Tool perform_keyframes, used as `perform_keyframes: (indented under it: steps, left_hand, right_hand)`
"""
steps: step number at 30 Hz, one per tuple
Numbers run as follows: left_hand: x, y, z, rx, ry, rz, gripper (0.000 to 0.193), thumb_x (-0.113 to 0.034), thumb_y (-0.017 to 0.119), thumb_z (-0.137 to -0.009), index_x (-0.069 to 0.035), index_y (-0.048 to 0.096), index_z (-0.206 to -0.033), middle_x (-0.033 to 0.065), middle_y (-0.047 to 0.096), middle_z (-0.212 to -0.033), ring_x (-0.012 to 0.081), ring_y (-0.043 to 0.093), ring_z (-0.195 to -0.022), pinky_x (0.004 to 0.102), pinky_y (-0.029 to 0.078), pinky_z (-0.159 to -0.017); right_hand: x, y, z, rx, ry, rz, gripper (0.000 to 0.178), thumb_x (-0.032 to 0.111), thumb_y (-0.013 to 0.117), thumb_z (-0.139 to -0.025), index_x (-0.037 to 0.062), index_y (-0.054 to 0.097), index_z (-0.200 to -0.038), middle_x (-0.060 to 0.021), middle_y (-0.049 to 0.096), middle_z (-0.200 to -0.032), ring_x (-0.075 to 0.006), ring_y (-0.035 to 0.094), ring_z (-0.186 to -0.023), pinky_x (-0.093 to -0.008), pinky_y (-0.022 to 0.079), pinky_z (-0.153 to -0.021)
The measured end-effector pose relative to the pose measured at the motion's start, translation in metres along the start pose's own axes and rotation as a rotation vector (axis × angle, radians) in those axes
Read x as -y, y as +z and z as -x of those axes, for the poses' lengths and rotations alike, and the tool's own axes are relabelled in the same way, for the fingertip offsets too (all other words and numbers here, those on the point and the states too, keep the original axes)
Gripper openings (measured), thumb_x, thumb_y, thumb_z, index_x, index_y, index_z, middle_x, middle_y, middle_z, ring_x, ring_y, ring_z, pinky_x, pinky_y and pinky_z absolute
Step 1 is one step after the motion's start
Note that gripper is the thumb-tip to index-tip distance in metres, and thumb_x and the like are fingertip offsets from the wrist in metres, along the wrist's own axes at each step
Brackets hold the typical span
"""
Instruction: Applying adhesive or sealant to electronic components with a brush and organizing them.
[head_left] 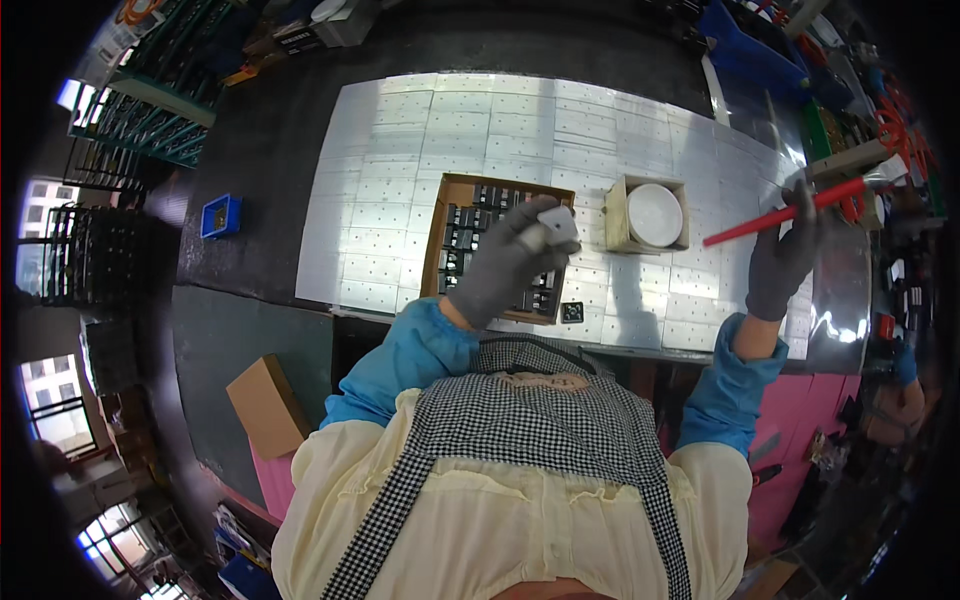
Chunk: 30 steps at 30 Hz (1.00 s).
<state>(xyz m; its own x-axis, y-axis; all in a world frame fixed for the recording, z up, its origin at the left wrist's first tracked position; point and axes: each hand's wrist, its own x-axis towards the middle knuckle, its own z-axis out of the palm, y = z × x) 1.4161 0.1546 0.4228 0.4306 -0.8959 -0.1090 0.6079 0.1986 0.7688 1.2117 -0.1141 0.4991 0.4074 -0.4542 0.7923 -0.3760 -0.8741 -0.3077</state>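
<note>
My left hand (500, 262), in a grey glove, is closed around a small pale square piece (556, 226) with a dark hole in its face. It is held above a shallow cardboard box (433, 250) filled with rows of black and metallic parts (464, 238). A red-handled brush (780, 215) lies across my gloved right hand (783, 255), its pale bristle end pointing to the far right. That hand is raised over the right part of the table, fingers closed about the handle. One small black square part (572, 312) lies outside the box, near its front right corner.
A white round container (655, 216) sits in an open-topped box (617, 218) between my hands. Pale metal plates (375, 180) cover the dark table (255, 150). A small blue bin (221, 216) stands left; a larger blue crate (750, 50) is back right. A closed carton (267, 405) is near left.
</note>
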Motion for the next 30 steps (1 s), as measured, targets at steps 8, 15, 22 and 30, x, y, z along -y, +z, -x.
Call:
perform_keyframes:
  steps: [8,15,22,30]
  left_hand:
    - [-0.029,-0.032,0.018,0.086,-0.046,0.302,0.049,-0.033,0.042,-0.102,0.001,0.037,-0.137,0.0175,0.049,-0.13,0.0305,0.051,-0.123,0.0418,0.044,-0.106]
    - [-0.065,-0.051,0.039,0.245,-0.022,0.271,0.064,-0.041,0.042,-0.101,0.002,0.025,-0.146,0.0197,0.037,-0.141,0.0309,0.041,-0.131,0.044,0.034,-0.112]
    - [-0.086,-0.064,0.032,0.407,-0.234,0.384,0.076,-0.052,0.045,-0.097,0.001,0.023,-0.147,0.021,0.03,-0.145,0.034,0.041,-0.131,0.0447,0.035,-0.11]
    - [-0.075,-0.072,0.017,0.243,-0.561,0.291,0.063,-0.049,0.045,-0.098,-0.005,0.035,-0.142,0.0192,0.046,-0.133,0.0284,0.053,-0.117,0.0416,0.048,-0.098]
  right_hand:
    - [0.138,0.083,0.053,0.326,-0.037,-1.055,0.05,-0.007,0.073,-0.075,0.0103,0.047,-0.114,-0.0164,0.055,-0.124,-0.0274,0.055,-0.117,-0.0397,0.047,-0.099]
    - [0.215,0.131,0.091,0.451,0.438,-1.403,0.051,-0.006,0.07,-0.079,0.0107,0.04,-0.117,-0.0142,0.05,-0.132,-0.0193,0.052,-0.116,-0.0335,0.046,-0.099]
    - [0.221,0.131,0.099,0.359,0.543,-1.38,0.053,-0.006,0.07,-0.078,0.0128,0.04,-0.118,-0.0146,0.05,-0.131,-0.0212,0.052,-0.117,-0.0345,0.047,-0.099]
    - [0.221,0.117,0.098,0.312,0.495,-1.334,0.053,-0.005,0.07,-0.077,0.0126,0.039,-0.118,-0.0166,0.054,-0.124,-0.0264,0.054,-0.117,-0.0381,0.047,-0.099]
